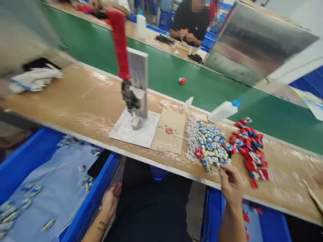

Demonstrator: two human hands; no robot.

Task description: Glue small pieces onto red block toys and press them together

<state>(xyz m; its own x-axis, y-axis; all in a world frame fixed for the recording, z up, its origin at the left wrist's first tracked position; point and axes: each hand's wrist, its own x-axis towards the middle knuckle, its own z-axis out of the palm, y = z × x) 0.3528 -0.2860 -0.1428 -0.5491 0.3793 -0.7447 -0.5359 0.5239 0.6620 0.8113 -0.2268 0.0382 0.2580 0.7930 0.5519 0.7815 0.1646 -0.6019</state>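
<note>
My right hand (230,183) rests at the near edge of the wooden workbench (83,104), fingers curled, fingertips touching the near end of a heap of small grey, blue and yellow parts (207,143). A heap of red parts (249,148) lies just to its right. My left hand (111,198) hangs below the bench by my lap, palm up, fingers loosely apart, holding nothing. A small hand press (135,90) with a red lever handle (119,43) stands on a white base plate. Beside it lies a cardboard sheet (170,131) with a small red piece on it.
A white squeeze bottle with a blue cap (223,111) lies behind the heaps, a small dropper bottle (188,102) nearby. Blue bins (30,158) with scattered parts sit under the bench. A green conveyor belt (164,70) carries one red part (182,80). Another person (191,23) works opposite.
</note>
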